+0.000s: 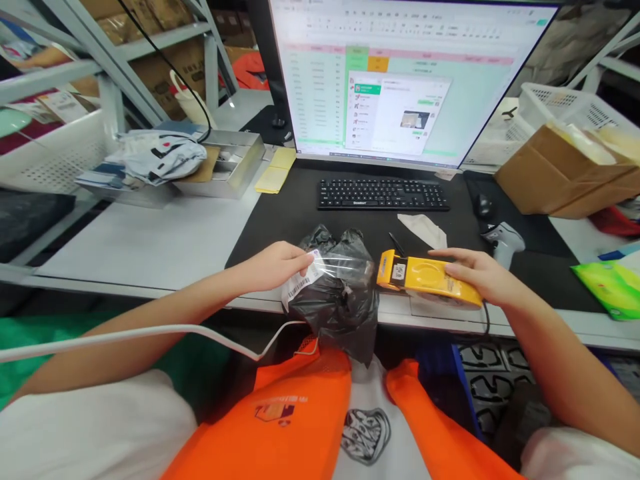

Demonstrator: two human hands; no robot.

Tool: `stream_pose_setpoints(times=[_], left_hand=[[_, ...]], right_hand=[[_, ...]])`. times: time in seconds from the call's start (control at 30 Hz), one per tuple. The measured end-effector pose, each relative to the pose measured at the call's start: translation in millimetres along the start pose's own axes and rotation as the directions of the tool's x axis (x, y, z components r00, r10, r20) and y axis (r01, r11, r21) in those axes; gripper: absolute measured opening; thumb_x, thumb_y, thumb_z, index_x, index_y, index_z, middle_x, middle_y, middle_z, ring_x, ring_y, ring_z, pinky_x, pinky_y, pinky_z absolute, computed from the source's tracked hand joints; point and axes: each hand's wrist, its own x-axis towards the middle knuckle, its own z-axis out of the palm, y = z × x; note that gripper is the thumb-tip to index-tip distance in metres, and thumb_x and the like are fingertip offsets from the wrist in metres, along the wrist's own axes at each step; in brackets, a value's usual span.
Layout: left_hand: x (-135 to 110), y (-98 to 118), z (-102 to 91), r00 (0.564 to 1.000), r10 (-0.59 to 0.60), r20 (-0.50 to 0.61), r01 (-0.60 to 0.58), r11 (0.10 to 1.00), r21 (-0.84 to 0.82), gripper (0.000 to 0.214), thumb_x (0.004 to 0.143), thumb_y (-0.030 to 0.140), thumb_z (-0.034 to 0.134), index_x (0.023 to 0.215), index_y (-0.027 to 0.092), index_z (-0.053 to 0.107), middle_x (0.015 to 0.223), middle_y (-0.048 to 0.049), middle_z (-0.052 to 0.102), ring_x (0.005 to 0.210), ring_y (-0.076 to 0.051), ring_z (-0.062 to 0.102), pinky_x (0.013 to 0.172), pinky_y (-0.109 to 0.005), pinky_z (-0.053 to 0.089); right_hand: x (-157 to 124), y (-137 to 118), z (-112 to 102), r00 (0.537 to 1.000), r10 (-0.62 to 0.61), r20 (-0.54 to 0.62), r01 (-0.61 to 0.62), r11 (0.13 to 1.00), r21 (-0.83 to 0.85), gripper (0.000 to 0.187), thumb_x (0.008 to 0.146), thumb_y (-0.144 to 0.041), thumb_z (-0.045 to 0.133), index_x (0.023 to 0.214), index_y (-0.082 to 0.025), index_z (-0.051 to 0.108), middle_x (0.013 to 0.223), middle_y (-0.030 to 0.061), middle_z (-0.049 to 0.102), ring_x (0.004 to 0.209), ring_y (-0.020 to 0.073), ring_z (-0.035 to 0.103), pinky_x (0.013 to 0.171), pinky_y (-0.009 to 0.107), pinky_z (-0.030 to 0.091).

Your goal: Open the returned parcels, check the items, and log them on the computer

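Observation:
My left hand pinches the top edge of a black plastic parcel that hangs over the desk's front edge, fingers beside its white barcode label. My right hand lies curled over a yellow handheld scanner device resting on the desk, just right of the parcel. The device's front end, with a small printed sticker, nearly touches the parcel.
A black keyboard and a large monitor stand behind. A mouse and a white barcode gun lie to the right, beside a cardboard box. Metal tray and clutter sit at left. A white cable crosses my lap.

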Motion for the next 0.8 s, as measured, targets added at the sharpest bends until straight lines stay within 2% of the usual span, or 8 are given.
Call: stream_pose_setpoints(times=[0.1, 0.2, 0.4, 0.47, 0.6, 0.67, 0.73, 0.8], left_hand=[[-7.1, -11.5, 6.4, 0.997, -0.076, 0.002, 0.076, 0.996, 0.040, 0.052, 0.091, 0.056, 0.044, 0.061, 0.018, 0.063, 0.065, -0.0034, 0.066, 0.065, -0.018, 0.058, 0.064, -0.027, 0.040], [-10.2, -15.2, 16.2, 0.994, -0.103, 0.023, 0.095, 0.970, 0.223, 0.053, 0.094, 0.053, 0.041, 0.064, 0.018, 0.069, 0.067, -0.0066, 0.069, 0.064, -0.020, 0.061, 0.064, -0.029, 0.039], [-1.0, -1.3, 33.1, 0.996, -0.092, -0.012, 0.072, 0.682, 0.728, 0.058, 0.100, 0.051, 0.039, 0.076, 0.013, 0.077, 0.077, -0.0198, 0.074, 0.074, -0.029, 0.070, 0.062, -0.033, 0.035], [3.7, 1.9, 28.7, 0.995, -0.097, -0.016, 0.074, 0.623, 0.778, 0.057, 0.099, 0.052, 0.043, 0.078, 0.012, 0.077, 0.080, -0.0212, 0.074, 0.080, -0.032, 0.072, 0.064, -0.033, 0.037], [11.6, 0.0, 3.1, 0.989, -0.144, -0.033, 0.111, 0.575, 0.810, 0.067, 0.087, 0.074, 0.056, 0.077, 0.010, 0.076, 0.080, -0.0230, 0.072, 0.085, -0.039, 0.071, 0.072, -0.037, 0.042], [16.6, 1.2, -7.6, 0.997, -0.048, -0.062, 0.078, 0.571, 0.817, 0.061, 0.089, 0.068, 0.060, 0.085, 0.009, 0.076, 0.087, -0.0230, 0.073, 0.092, -0.039, 0.071, 0.079, -0.041, 0.044], [25.6, 7.9, -7.7, 0.977, 0.212, -0.033, -0.105, 0.607, 0.787, 0.046, 0.096, 0.053, 0.057, 0.100, 0.010, 0.075, 0.110, -0.0225, 0.072, 0.109, -0.038, 0.067, 0.091, -0.044, 0.044], [39.8, 17.8, 5.4, 0.872, 0.484, 0.068, -0.390, 0.606, 0.693, 0.043, 0.099, 0.047, 0.055, 0.121, 0.013, 0.070, 0.139, -0.0203, 0.063, 0.134, -0.036, 0.054, 0.106, -0.046, 0.038]], right_hand=[[14.3, -7.0, 6.2, 0.997, -0.015, 0.069, 0.021, 0.996, -0.082, 0.071, 0.076, -0.061, 0.083, 0.133, -0.020, 0.069, 0.097, 0.0083, 0.080, 0.075, 0.0237, 0.074, 0.058, 0.028, 0.059], [21.1, -12.4, 6.4, 0.997, -0.023, 0.080, 0.035, 0.987, -0.159, 0.070, 0.077, -0.060, 0.083, 0.133, -0.019, 0.070, 0.090, 0.0069, 0.079, 0.073, 0.0224, 0.073, 0.055, 0.026, 0.056], [14.4, -26.5, 7.6, 0.994, 0.001, 0.107, 0.023, 0.974, -0.227, 0.068, 0.079, -0.061, 0.080, 0.135, -0.023, 0.070, 0.097, 0.0071, 0.079, 0.078, 0.0255, 0.074, 0.056, 0.029, 0.057], [8.1, -31.1, 12.3, 0.996, -0.010, 0.087, 0.033, 0.962, -0.272, 0.064, 0.079, -0.060, 0.080, 0.133, -0.026, 0.072, 0.096, 0.0061, 0.079, 0.075, 0.0256, 0.073, 0.054, 0.030, 0.057], [-6.0, -35.2, 20.9, 0.998, -0.022, 0.054, 0.038, 0.949, -0.314, 0.058, 0.079, -0.054, 0.082, 0.131, -0.031, 0.074, 0.083, 0.0035, 0.078, 0.063, 0.0250, 0.070, 0.048, 0.032, 0.057], [-11.6, -35.6, 23.3, 0.998, -0.040, 0.041, 0.051, 0.947, -0.317, 0.056, 0.079, -0.052, 0.083, 0.130, -0.032, 0.075, 0.078, 0.0028, 0.076, 0.057, 0.0230, 0.068, 0.043, 0.030, 0.054], [-14.9, -36.6, 25.2, 0.998, -0.054, 0.017, 0.057, 0.942, -0.331, 0.055, 0.078, -0.051, 0.084, 0.128, -0.031, 0.076, 0.073, 0.0025, 0.075, 0.051, 0.0203, 0.065, 0.037, 0.027, 0.048], [-16.5, -38.6, 26.8, 0.999, -0.046, 0.000, 0.043, 0.935, -0.352, 0.057, 0.076, -0.051, 0.084, 0.128, -0.030, 0.076, 0.069, 0.0019, 0.073, 0.046, 0.0181, 0.061, 0.032, 0.025, 0.042]])
